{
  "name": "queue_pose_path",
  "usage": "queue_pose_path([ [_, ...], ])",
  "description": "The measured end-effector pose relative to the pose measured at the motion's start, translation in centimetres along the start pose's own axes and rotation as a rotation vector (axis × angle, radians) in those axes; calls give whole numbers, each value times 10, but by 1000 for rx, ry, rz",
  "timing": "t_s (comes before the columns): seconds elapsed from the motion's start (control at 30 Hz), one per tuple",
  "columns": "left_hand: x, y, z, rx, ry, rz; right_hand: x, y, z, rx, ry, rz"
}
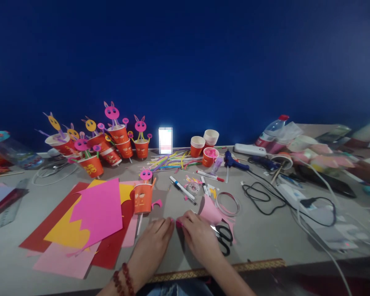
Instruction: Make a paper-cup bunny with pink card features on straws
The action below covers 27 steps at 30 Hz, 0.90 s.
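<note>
My left hand (154, 238) rests low over the table's front, its fingers pinched together with a bit of magenta at the tips. Close beside it, my right hand (199, 234) is pinched too, on a small piece of magenta paper (179, 223) mostly covered by its fingers. Black-handled scissors (224, 237) lie against the right hand's far side, by a curled light pink paper (210, 209). Beyond the left hand is an orange paper cup (143, 199) with a magenta face on top, a stick below and a magenta scrap (157, 203) at its side.
Coloured paper sheets (100, 213) overlap at left. Several decorated cups (117, 142) stand behind them. Markers (182, 189), a tape roll (227, 204), a glue gun (236, 162) and stacked cups (197, 146) lie farther back. Cables and a power strip (314, 218) occupy the right.
</note>
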<state>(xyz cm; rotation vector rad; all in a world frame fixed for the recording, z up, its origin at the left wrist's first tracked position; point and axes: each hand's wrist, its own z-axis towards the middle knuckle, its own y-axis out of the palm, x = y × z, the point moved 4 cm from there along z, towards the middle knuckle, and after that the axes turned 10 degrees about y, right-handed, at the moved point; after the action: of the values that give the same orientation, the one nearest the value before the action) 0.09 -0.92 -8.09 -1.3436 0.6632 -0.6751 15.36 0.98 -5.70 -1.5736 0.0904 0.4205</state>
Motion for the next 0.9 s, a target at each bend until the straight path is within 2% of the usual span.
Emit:
queue_pose_path([
  [0.1, 0, -1, 0, -2, -6, -9, -1, 5, -2, -6, -41, -43],
  [0.3, 1, -4, 4, 51, -160, -107, -5, 14, -8, 2, -144, -231],
  [0.37, 2, -4, 4, 66, -205, -137, -5, 9, -9, -23, -177, -245],
  [0.47, 2, -5, 3, 73, -241, -179, -4, -11, -2, -66, -189, -217],
  [0.53, 2, -6, 2, 72, -215, -195, 0, -27, 14, -85, -141, -225],
  [0.67, 8, -11, 9, 55, -38, -215, 3, -50, 68, -48, -26, -261],
  [0.8, 9, -14, 18, 67, -57, -253, 4, -43, 116, -52, 82, -285],
  [0.9, 7, -16, 20, 126, -82, -332, 7, -34, 132, -79, 139, -269],
])
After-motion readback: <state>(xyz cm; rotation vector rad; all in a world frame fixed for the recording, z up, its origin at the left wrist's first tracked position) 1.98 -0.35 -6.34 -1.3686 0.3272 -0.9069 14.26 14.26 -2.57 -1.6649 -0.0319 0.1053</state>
